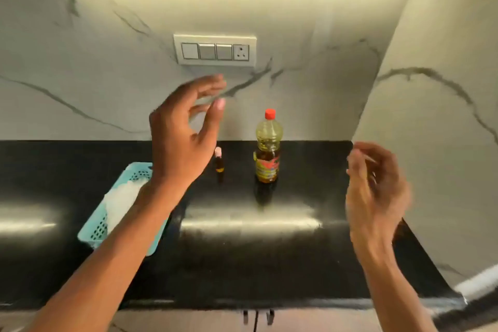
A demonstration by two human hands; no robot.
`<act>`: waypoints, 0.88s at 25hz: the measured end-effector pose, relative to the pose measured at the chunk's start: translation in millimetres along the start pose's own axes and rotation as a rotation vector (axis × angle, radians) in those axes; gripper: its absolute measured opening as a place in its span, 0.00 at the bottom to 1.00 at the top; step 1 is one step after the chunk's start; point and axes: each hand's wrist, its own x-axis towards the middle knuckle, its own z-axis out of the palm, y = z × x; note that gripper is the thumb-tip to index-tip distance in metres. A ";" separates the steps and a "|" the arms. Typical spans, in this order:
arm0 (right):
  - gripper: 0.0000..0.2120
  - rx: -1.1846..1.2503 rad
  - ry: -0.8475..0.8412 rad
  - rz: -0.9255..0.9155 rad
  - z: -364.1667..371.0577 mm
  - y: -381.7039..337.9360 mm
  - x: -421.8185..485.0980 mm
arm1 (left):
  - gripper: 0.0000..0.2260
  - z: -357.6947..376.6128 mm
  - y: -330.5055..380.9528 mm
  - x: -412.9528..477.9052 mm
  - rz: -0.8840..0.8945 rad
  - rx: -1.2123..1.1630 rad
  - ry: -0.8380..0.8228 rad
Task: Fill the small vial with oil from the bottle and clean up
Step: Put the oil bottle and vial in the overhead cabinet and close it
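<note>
Hands both raised over the worktop, neither touching anything. Your left hand is the higher one, in front of the marble backsplash. Its fingers are loosely bent and spread, thumb up, and it grips nothing. Your right hand is lower and off to the right, blurred. Its fingers are loosely curled and, as far as the blur allows, it also holds nothing.

Oil bottle: upright on the black worktop, close to the back wall, between your two hands in the view. Red cap is on. The upper part is clear and yellowish; a red and yellow label wraps the lower part.

Small vial: upright, near the bottle on its left and apart from it, just past the edge of your left hand in the view. It is amber with a pale top. Fill level is too small to tell.

Teal perforated basket: on the worktop at the left, partly hidden behind your left forearm. White crumpled material lies inside; cloth or tissue, you cannot tell.

Switch panel: on the backsplash above the vial and bottle, three switches and one socket.
</note>
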 end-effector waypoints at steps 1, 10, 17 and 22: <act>0.06 0.053 -0.035 -0.193 35.8 -43.4 32.4 | 0.10 -8.8 -5.3 41.1 0.109 0.055 0.084; 0.23 -0.520 -0.125 -1.020 248.5 -154.3 151.0 | 0.29 -27.7 -89.1 209.5 0.485 0.858 -0.018; 0.30 -0.785 0.057 -1.232 261.1 -146.8 179.5 | 0.21 -26.1 -109.1 245.8 0.873 1.169 0.120; 0.27 -0.931 0.088 -1.420 241.2 -165.1 188.0 | 0.18 -34.0 -90.1 236.9 0.869 1.195 0.030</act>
